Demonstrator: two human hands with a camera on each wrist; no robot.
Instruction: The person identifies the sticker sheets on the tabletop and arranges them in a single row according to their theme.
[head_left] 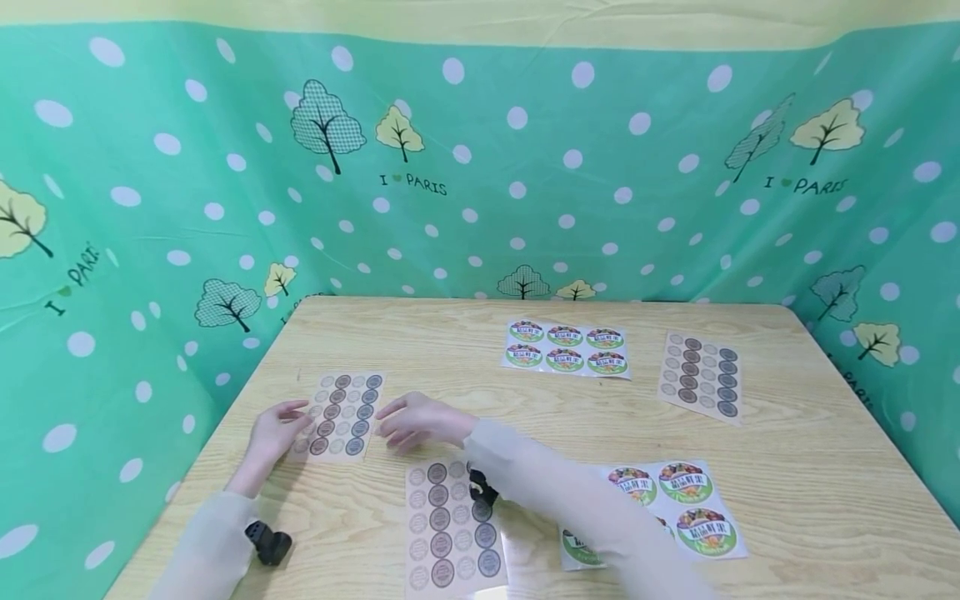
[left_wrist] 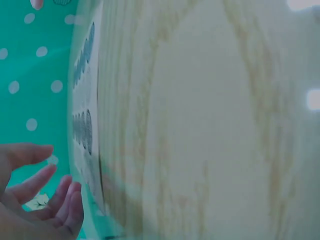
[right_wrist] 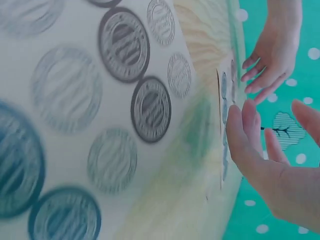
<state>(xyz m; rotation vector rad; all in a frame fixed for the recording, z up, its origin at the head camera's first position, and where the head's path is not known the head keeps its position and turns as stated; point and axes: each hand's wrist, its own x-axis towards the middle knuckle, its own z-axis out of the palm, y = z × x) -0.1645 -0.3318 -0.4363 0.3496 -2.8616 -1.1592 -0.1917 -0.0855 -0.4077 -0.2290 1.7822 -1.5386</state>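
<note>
At the left of the table lies a sheet of round stickers, with columns of pale, brown and grey-blue circles. My left hand is at its left edge, fingertips overlapping the sheet in the head view. Beside the right edge is my right hand, its fingers loosely bent and pointing toward the sheet. In the left wrist view the left hand has its thumb and fingers spread apart with nothing between them. The right wrist view shows the right hand likewise holding nothing.
A second round-sticker sheet lies under the right forearm at the front. A fruit-label sheet is partly hidden by the right sleeve. Farther back lie another fruit-label sheet and a third round-sticker sheet. A green dotted curtain surrounds the table.
</note>
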